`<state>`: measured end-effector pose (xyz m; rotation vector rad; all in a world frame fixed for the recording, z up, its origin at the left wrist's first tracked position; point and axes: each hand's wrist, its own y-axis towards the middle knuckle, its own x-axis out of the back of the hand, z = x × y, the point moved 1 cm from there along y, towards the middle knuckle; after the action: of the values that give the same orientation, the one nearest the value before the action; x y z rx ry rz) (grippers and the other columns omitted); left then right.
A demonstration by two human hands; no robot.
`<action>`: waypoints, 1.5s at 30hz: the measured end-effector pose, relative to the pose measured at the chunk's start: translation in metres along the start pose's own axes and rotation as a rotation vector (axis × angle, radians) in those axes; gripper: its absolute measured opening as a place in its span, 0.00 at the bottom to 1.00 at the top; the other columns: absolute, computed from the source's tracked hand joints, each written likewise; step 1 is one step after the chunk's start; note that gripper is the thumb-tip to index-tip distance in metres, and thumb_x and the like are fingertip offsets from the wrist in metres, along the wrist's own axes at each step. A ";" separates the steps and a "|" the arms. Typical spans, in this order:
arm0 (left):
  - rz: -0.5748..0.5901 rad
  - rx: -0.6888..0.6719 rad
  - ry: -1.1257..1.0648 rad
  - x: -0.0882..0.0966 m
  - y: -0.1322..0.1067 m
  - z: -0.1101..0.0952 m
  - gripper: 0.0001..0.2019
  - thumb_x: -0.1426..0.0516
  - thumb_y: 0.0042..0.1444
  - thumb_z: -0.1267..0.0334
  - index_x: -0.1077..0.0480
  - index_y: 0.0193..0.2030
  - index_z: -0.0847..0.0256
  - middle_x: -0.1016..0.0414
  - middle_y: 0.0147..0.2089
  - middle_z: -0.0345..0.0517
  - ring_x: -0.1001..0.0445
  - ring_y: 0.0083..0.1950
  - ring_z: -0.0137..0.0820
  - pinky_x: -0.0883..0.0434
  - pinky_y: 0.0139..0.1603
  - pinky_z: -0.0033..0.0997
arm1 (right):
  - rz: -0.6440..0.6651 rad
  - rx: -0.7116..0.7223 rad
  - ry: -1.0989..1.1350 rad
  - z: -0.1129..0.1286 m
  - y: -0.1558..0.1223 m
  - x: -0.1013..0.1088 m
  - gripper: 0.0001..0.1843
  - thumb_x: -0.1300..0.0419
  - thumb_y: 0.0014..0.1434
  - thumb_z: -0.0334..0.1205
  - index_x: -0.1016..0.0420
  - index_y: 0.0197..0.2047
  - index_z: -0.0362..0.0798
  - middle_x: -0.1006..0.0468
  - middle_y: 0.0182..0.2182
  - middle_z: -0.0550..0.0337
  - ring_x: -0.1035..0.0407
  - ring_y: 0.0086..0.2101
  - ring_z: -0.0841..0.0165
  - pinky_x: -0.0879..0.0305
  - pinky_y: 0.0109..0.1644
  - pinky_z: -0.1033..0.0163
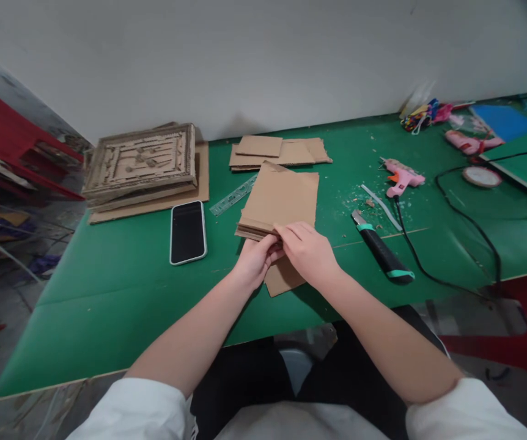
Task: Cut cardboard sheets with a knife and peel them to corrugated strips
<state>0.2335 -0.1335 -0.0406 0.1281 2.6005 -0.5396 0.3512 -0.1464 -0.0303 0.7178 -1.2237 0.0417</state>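
A stack of cardboard pieces (282,194) is gripped at its near edge by both of my hands, slightly tilted over the table. My left hand (257,260) pinches the edge from below and the left, its fingers partly hidden beneath the pieces. From the right, my right hand (307,250) closes on the same edge, its thumb side touching the left fingertips. Another cardboard piece (284,278) lies on the table under my hands. A clear green ruler (233,195) sticks out to the left of the stack.
On the green table (121,305) a phone (188,232) and layered cardboard panels (142,162) lie left. More cardboard (291,153) is behind. To the right are a utility knife (383,249), a glue stick (381,208), a pink glue gun (403,176) with its cable, and a tape roll (481,176).
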 end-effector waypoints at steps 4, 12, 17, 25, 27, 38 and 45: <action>0.015 0.013 0.006 0.003 0.002 -0.006 0.08 0.43 0.45 0.70 0.30 0.35 0.65 0.25 0.32 0.43 0.26 0.33 0.28 0.27 0.37 0.31 | 0.079 -0.048 -0.070 -0.003 0.002 0.006 0.09 0.50 0.58 0.31 0.29 0.36 0.44 0.28 0.29 0.56 0.37 0.35 0.67 0.42 0.33 0.65; -0.032 -0.039 0.074 0.010 0.005 -0.018 0.13 0.44 0.46 0.69 0.29 0.41 0.63 0.25 0.38 0.44 0.26 0.35 0.26 0.28 0.38 0.25 | 0.056 -0.121 -0.053 -0.018 0.001 0.009 0.09 0.50 0.59 0.33 0.29 0.34 0.45 0.28 0.30 0.56 0.36 0.34 0.68 0.45 0.33 0.65; 0.057 -0.006 0.093 0.002 0.001 -0.008 0.13 0.44 0.46 0.71 0.31 0.41 0.62 0.25 0.38 0.44 0.26 0.33 0.25 0.29 0.37 0.26 | -0.004 -0.060 -0.068 -0.012 -0.002 -0.005 0.10 0.51 0.60 0.33 0.29 0.32 0.46 0.28 0.30 0.57 0.37 0.34 0.69 0.47 0.32 0.65; 0.075 0.012 0.065 0.002 0.000 -0.010 0.14 0.44 0.46 0.72 0.33 0.42 0.62 0.25 0.36 0.44 0.26 0.33 0.25 0.29 0.36 0.25 | -0.077 -0.091 -0.097 -0.012 -0.003 -0.005 0.12 0.51 0.60 0.35 0.29 0.30 0.45 0.30 0.25 0.58 0.38 0.30 0.69 0.49 0.30 0.65; 0.084 0.015 0.070 0.002 -0.001 -0.010 0.14 0.44 0.46 0.72 0.33 0.43 0.62 0.25 0.37 0.44 0.26 0.33 0.25 0.29 0.36 0.26 | -0.076 -0.102 -0.083 -0.012 -0.003 -0.004 0.13 0.52 0.60 0.35 0.28 0.30 0.45 0.29 0.25 0.58 0.38 0.30 0.70 0.49 0.31 0.65; 0.130 0.014 0.083 0.005 0.001 -0.007 0.14 0.44 0.47 0.72 0.33 0.43 0.62 0.25 0.39 0.45 0.25 0.36 0.27 0.28 0.38 0.27 | -0.062 -0.182 0.000 -0.013 0.000 0.000 0.14 0.52 0.61 0.37 0.28 0.29 0.45 0.29 0.24 0.58 0.36 0.28 0.70 0.47 0.30 0.66; 0.077 0.030 0.069 0.004 0.001 -0.009 0.11 0.45 0.47 0.71 0.33 0.40 0.62 0.26 0.36 0.43 0.26 0.34 0.28 0.27 0.37 0.31 | -0.045 -0.144 0.086 -0.013 0.003 -0.001 0.15 0.53 0.62 0.37 0.28 0.32 0.44 0.27 0.28 0.56 0.34 0.32 0.68 0.43 0.35 0.65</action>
<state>0.2263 -0.1294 -0.0359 0.2602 2.6420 -0.5562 0.3602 -0.1374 -0.0318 0.6114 -1.1161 -0.0518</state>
